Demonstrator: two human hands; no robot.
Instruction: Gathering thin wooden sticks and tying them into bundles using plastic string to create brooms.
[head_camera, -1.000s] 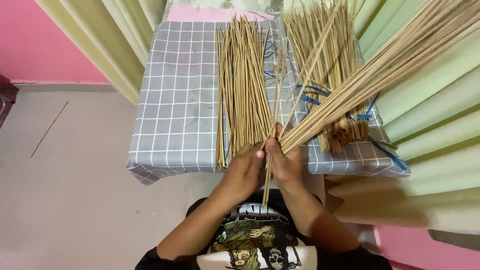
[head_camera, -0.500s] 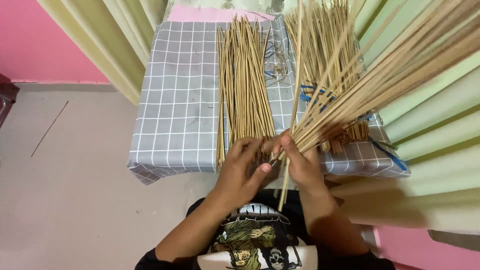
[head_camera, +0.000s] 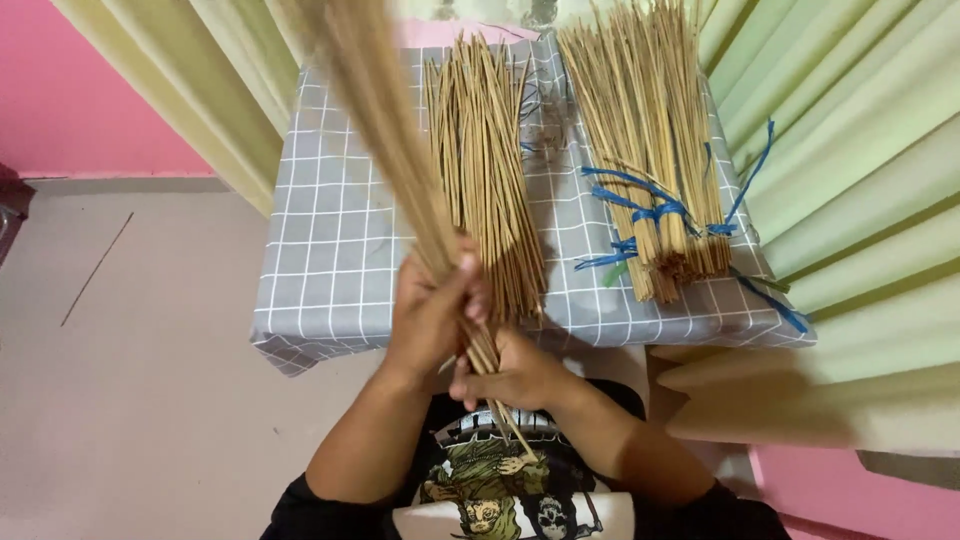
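Note:
Both my hands grip one bundle of thin tan sticks (head_camera: 375, 110), which slants up to the upper left and is blurred. My left hand (head_camera: 432, 310) is wrapped around it higher up. My right hand (head_camera: 510, 375) clasps its lower end just below, near my chest. A stick end pokes out below my right hand. On the table with the grey checked cloth (head_camera: 340, 250) a loose pile of sticks (head_camera: 485, 170) lies just beyond my hands.
Bundles of sticks tied with blue string (head_camera: 650, 160) lie on the right side of the table. Pale green curtains (head_camera: 860, 170) hang to the right and at the upper left. A pink wall (head_camera: 70, 110) and a beige floor (head_camera: 130, 380) are to the left.
The held bundle has swung from pointing upper right to pointing upper left. My left hand has closed around it, and my right hand has dropped below the left.

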